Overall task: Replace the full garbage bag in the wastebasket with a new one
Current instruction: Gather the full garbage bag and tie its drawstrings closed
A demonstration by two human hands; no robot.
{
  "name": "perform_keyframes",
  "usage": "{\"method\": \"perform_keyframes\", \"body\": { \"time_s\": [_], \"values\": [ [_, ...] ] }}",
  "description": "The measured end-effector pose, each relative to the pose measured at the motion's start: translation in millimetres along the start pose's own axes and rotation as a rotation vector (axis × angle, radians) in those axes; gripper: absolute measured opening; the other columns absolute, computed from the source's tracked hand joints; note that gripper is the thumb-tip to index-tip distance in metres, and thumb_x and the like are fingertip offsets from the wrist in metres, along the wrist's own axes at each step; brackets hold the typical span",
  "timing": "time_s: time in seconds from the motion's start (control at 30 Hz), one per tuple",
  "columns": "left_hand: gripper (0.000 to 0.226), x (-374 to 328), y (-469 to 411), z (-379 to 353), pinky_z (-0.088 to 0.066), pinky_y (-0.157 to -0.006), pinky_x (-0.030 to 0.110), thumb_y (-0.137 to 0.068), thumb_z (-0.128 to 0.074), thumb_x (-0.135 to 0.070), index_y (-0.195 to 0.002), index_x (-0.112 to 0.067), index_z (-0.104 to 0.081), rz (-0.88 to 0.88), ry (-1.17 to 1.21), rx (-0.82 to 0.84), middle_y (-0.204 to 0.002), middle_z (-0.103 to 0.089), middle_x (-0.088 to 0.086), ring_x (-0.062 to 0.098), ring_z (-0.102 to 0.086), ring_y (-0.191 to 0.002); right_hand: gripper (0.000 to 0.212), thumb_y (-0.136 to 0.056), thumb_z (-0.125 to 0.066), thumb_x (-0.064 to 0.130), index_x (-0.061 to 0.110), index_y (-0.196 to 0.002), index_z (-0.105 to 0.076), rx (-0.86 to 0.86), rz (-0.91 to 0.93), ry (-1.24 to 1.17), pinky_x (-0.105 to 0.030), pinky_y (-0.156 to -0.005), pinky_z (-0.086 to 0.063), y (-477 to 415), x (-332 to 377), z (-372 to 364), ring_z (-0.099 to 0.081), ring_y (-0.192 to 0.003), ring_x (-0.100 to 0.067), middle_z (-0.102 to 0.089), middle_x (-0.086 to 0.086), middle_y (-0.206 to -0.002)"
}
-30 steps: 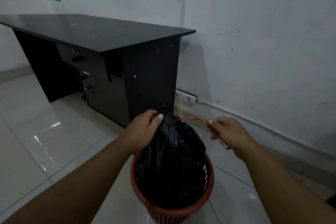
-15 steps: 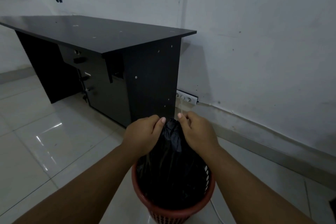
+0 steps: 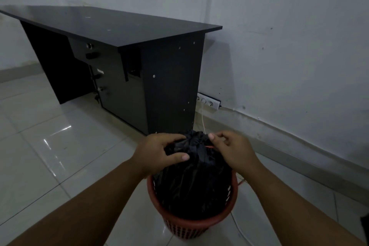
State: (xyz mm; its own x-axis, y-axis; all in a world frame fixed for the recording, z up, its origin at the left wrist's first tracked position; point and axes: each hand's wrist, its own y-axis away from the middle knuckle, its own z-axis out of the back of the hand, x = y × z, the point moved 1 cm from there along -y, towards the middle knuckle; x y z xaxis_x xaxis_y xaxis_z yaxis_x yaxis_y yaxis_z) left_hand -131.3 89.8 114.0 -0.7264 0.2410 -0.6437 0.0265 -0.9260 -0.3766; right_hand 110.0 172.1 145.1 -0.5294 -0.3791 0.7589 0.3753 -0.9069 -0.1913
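Since half a second ago the left thumb has dropped from the top of the knot to lie flat across the front of the garbage bag [image 3: 191,185], and the right hand [image 3: 233,151] has slid a little out to the right, so more of the puckered neck shows between the two hands. A second ago that hand held the red tie [image 3: 209,146] stretched well out to the side; now only a short sliver of it shows at the neck. The left hand [image 3: 157,152] wraps the gathered neck from the left, its grip closed around the black plastic, fingers curled over the top and the thumb pressing from the front. The right hand's grip is drawn together, the bent fingertips pinching the tie just against the neck. Both forearms reach forward and down from the lower corners. The bag sits in the red wastebasket [image 3: 191,220], bulging above its rim, on the tiled floor [image 3: 50,156] near the end of the black desk [image 3: 119,26].
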Motion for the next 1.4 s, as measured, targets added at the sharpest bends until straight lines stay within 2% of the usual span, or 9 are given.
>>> {"method": "perform_keyframes", "body": {
  "time_s": [0.23, 0.37, 0.6, 0.73, 0.87, 1.03, 1.17, 1.23, 1.4],
  "values": [
    [0.048, -5.0, -19.3, -18.9, -0.041, -0.067, 0.029, -0.093, -0.071, -0.046, -0.057, -0.015, -0.063, 0.212, 0.405, -0.004, -0.066, -0.048, -0.013, 0.008, -0.052, -0.063, 0.116, -0.065, -0.053, 0.094, 0.039, -0.161, -0.018, 0.100, 0.413, 0.357, -0.040, -0.115, -0.027, 27.9, -5.6, -8.7, -0.030, -0.145, -0.018, -0.023, 0.005, -0.161],
    [0.068, -18.8, -19.6, -33.0, -0.054, -0.099, 0.054, -0.088, -0.073, -0.058, -0.088, 0.010, -0.070, 0.538, 0.777, 0.085, -0.103, -0.073, 0.030, 0.044, -0.072, -0.099, 0.081, -0.089, -0.057, 0.070, 0.027, -0.154, -0.036, 0.037, 0.483, 0.263, -0.033, -0.115, -0.037, 29.0, -12.3, -46.1, -0.048, -0.138, -0.012, -0.050, 0.005, -0.152],
    [0.030, -14.6, 6.3, -54.5, -0.045, -0.078, 0.024, -0.100, -0.056, -0.047, -0.096, -0.019, -0.065, 0.323, 0.201, -0.186, -0.096, -0.061, 0.000, 0.006, -0.059, -0.087, 0.020, -0.095, -0.070, 0.034, 0.021, -0.108, -0.076, 0.003, 0.064, -0.208, -0.004, -0.074, -0.045, 23.8, -12.7, -63.7, -0.063, -0.084, 0.017, -0.071, 0.019, -0.090],
    [0.049, 2.5, 32.7, -73.1, -0.043, -0.090, 0.020, -0.092, -0.053, -0.065, -0.118, -0.025, -0.065, 0.088, -0.048, -0.123, -0.111, -0.060, -0.009, 0.006, -0.054, -0.103, 0.034, -0.094, -0.066, 0.048, 0.019, -0.107, -0.078, 0.143, -0.377, -0.538, -0.035, -0.085, -0.062, 22.7, -23.2, -76.2, -0.076, -0.086, -0.013, -0.080, 0.002, -0.092],
    [0.052, 11.7, 37.5, -92.8, -0.047, -0.088, 0.022, -0.089, -0.056, -0.067, -0.115, -0.024, -0.071, 0.230, 0.049, -0.072, -0.107, -0.067, -0.009, 0.004, -0.059, -0.100, 0.039, -0.092, -0.069, 0.048, 0.012, -0.103, -0.078, 0.080, -0.670, -0.730, -0.046, -0.086, -0.062, 22.3, -33.8, -88.3, -0.077, -0.088, -0.029, -0.080, -0.009, -0.093],
    [0.052, 27.1, 26.5, -103.1, -0.036, -0.054, 0.020, -0.098, -0.063, -0.044, -0.062, -0.008, -0.052, 0.432, 0.111, -0.125, -0.057, -0.054, 0.001, 0.008, -0.052, -0.053, 0.043, -0.097, -0.053, 0.059, 0.020, -0.106, -0.069, -0.061, -0.319, -0.266, -0.026, -0.082, -0.051, 26.2, -42.7, -75.6, -0.067, -0.104, -0.018, -0.070, 0.006, -0.103],
    [0.058, 31.5, 21.0, -108.0, -0.034, -0.051, 0.020, -0.101, -0.062, -0.039, -0.057, -0.011, -0.037, 0.504, 0.142, -0.140, -0.054, -0.041, 0.010, 0.011, -0.044, -0.047, 0.050, -0.090, -0.051, 0.060, 0.020, -0.115, -0.064, -0.436, 0.042, 0.282, -0.048, -0.115, -0.026, 54.1, -76.0, -64.0, -0.048, -0.134, -0.027, -0.059, -0.002, -0.129],
    [0.058, 30.1, 18.4, -112.4, -0.033, -0.051, 0.021, -0.101, -0.062, -0.040, -0.057, -0.014, -0.034, 0.525, 0.176, -0.143, -0.054, -0.040, 0.009, 0.010, -0.042, -0.047, 0.062, -0.087, -0.049, 0.067, 0.021, -0.128, -0.060, -0.479, -0.083, 0.256, -0.055, -0.121, -0.011, 66.5, -93.5, -69.6, -0.036, -0.145, -0.030, -0.046, -0.006, -0.147],
    [0.057, 25.7, 14.9, -119.1, -0.036, -0.052, 0.020, -0.102, -0.057, -0.047, -0.059, -0.012, -0.042, 0.590, 0.313, -0.115, -0.059, -0.046, 0.014, 0.011, -0.047, -0.051, 0.075, -0.090, -0.046, 0.073, 0.029, -0.150, -0.041, -0.197, -0.131, -0.204, -0.048, -0.114, -0.043, 60.1, -98.4, -96.1, -0.042, -0.142, -0.015, -0.038, 0.004, -0.156]
  ]
}}
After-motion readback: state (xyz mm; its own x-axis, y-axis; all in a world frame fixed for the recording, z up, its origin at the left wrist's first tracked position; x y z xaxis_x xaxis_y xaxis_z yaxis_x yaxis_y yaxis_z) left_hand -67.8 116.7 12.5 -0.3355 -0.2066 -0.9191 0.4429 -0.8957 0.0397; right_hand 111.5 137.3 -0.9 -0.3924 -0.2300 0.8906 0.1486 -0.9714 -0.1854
